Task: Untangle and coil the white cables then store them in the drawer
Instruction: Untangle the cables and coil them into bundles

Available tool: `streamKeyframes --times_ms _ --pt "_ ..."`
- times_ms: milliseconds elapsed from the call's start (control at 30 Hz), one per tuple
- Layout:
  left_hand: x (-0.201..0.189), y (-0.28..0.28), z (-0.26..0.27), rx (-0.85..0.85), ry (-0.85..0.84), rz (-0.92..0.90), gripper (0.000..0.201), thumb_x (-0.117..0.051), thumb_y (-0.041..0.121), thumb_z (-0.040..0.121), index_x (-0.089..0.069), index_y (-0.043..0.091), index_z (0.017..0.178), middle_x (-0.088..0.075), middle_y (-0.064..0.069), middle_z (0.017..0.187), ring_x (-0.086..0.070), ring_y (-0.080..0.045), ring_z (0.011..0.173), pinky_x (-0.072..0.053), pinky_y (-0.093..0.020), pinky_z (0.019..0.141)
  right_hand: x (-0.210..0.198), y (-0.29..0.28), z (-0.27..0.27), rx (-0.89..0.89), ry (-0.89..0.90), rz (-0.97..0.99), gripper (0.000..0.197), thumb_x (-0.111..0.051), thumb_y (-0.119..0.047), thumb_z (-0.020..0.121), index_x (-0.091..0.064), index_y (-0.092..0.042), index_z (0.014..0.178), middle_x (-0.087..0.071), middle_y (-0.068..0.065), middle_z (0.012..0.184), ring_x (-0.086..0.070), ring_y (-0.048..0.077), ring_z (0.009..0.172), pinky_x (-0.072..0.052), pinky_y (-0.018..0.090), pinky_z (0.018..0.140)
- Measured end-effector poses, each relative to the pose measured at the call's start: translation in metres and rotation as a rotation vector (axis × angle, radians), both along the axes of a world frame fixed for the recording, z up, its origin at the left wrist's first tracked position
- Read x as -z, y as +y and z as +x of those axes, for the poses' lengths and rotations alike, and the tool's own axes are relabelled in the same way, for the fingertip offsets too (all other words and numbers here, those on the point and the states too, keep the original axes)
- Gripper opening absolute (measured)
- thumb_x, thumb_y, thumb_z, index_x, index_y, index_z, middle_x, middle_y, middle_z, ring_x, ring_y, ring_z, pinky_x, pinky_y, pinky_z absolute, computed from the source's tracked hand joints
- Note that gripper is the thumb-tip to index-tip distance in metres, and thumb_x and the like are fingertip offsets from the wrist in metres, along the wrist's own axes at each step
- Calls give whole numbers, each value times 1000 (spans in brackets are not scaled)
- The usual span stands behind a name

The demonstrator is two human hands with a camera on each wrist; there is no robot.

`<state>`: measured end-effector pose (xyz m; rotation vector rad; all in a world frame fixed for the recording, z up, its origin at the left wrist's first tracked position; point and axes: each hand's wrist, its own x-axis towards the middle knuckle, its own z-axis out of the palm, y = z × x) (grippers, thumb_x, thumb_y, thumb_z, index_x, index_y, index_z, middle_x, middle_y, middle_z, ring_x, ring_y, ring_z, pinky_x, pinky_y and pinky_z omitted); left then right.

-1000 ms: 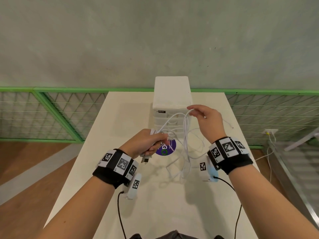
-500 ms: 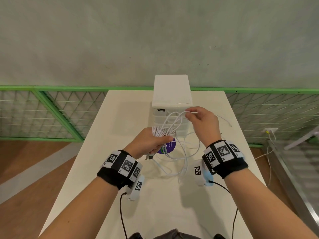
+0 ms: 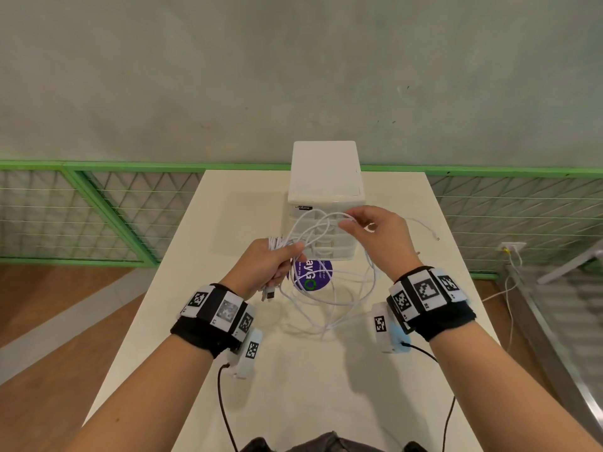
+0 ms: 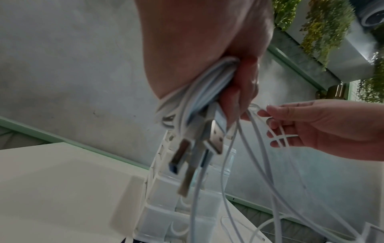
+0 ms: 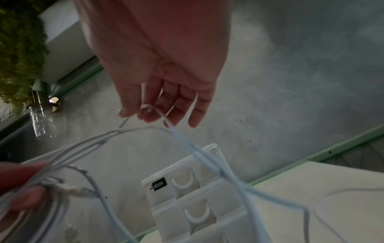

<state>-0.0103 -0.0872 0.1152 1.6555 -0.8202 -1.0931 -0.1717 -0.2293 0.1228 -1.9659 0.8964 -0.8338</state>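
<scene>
A person's left hand (image 3: 272, 264) grips a bunch of white cables (image 3: 321, 282) above a white table (image 3: 202, 288), fingers curled tight around the gathered strands, while the right hand (image 3: 380, 234) pinches one strand between thumb and forefinger, its other fingers loosely extended. The cables hang in loops between the hands and down toward the tabletop, in front of a white drawer unit (image 3: 326, 177) standing at the table's far end.

How many cables make up the bunch cannot be counted; the strands cross and overlap. In the left wrist view, USB plugs (image 4: 214, 139) stick out below the fist, the nearest ones blurred. A purple round sticker (image 3: 315, 275) on the table is partly covered by the left hand and the loops, its lettering only partly legible. One loose cable end (image 3: 435, 238) trails over the table to the right of the drawer unit. The unit's drawers appear closed, though strands cross its front. The right wrist view is dim and soft.

Compared with a second earlier, the left hand has risen and moved closer to the right, and the hanging loops have gathered wider beneath them.
</scene>
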Motion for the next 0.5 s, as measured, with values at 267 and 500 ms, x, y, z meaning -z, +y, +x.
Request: streamKeyframes --times_ms 267,500 --pt "-9 0 15 214 -172 190 28 -65 34 87 -66 7 81 -35 2 46 -28 -14 41 -21 -23 43 8 -13 -8 273 -113 20 6 -65 -23 82 -68 -23 77 -66 -4 71 -60 10 66 -46 18 65" --pt "1 16 32 222 -272 246 24 -62 30 89 -67 8 79 -39 0 45 -29 -16 40 -21 -22 42 34 -45 -45 593 -16 128 11 -59 -22 86 -68 -16 90 -69 6 87 -62 24 81 -51 37 83"
